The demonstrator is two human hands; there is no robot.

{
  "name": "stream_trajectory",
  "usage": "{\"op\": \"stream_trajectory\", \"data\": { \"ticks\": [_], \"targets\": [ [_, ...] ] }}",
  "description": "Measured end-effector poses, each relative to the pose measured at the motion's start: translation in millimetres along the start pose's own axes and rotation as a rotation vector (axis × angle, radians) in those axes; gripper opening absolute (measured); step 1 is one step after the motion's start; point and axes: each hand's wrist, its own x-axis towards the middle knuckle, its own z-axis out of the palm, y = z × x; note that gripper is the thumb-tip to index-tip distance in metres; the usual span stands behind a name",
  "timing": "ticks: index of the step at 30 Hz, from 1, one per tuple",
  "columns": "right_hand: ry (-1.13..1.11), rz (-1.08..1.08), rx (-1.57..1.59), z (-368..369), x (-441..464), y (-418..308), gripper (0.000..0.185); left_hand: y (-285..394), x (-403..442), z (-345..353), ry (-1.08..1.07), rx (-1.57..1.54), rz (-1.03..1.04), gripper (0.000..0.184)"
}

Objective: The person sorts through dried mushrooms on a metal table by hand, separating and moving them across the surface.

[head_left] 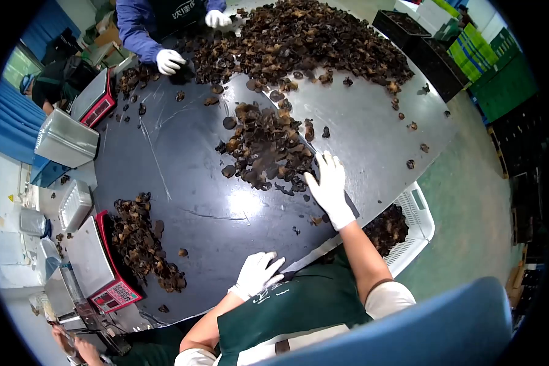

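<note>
Both of my hands wear white gloves. My right hand [330, 190] is stretched out over the table, fingers apart and holding nothing, at the right edge of a loose pile of dark brown wood ear mushrooms [265, 146]. Its fingertips are close to the pile; whether they touch a piece I cannot tell. Close to the table's front edge, my left hand [257, 276] has its fingers extended, with nothing seen in it. A few small mushroom scraps [316, 219] lie between the two hands.
A large wood ear heap [299, 39] covers the far side of the metal table [372, 134], where a co-worker's gloved hands rest. Left are another mushroom pile [137, 238], a red scale [113, 296] and plastic boxes [70, 140]. A white basket [418, 222] with mushrooms stands right.
</note>
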Motion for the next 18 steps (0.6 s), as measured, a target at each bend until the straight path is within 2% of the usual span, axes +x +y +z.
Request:
{"op": "stream_trajectory", "data": {
  "ticks": [2, 4, 5, 6, 8, 10, 11, 13, 14, 15, 16, 18],
  "targets": [
    [-0.019, -0.008, -0.113, 28, 9, -19, 0.067, -1, -2, -2, 0.012, 0.072, 0.043, 0.036],
    [-0.122, -0.138, 0.112, 25, 14, -43, 0.067, -5, 3, -8, -0.028, -0.018, -0.020, 0.021],
    [-0.087, -0.221, 0.284, 27, 9, -49, 0.057, -16, 4, -4, 0.024, -0.036, -0.064, 0.016],
    [-0.168, -0.304, 0.396, 18, 9, -60, 0.045, -27, 5, 0, 0.076, -0.055, -0.110, 0.013],
    [-0.210, -0.527, 0.329, 5, -15, -69, 0.039, -40, 17, -11, 0.273, -0.169, -0.329, 0.012],
    [-0.339, -0.646, 0.405, -14, -32, -70, 0.035, -55, 33, -24, 0.495, -0.240, -0.479, 0.014],
    [-0.311, -0.669, 0.453, -17, -41, -66, 0.026, -65, 38, -30, 0.560, -0.254, -0.549, 0.014],
    [-0.281, -0.583, 0.436, -29, -42, -50, 0.021, -86, 54, -38, 0.689, -0.243, -0.562, 0.007],
    [-0.298, -0.509, 0.441, -30, -43, -36, 0.021, -96, 63, -38, 0.744, -0.236, -0.542, 0.015],
    [-0.184, -0.399, 0.439, -34, -44, -28, 0.023, -111, 68, -35, 0.746, -0.246, -0.514, 0.018],
    [-0.070, -0.288, 0.434, -38, -43, -21, 0.025, -122, 78, -39, 0.718, -0.121, -0.398, 0.020],
    [-0.119, -0.186, 0.364, -44, -44, -7, 0.043, -118, 100, -44, 0.587, -0.127, -0.512, 0.026]
  ]
}}
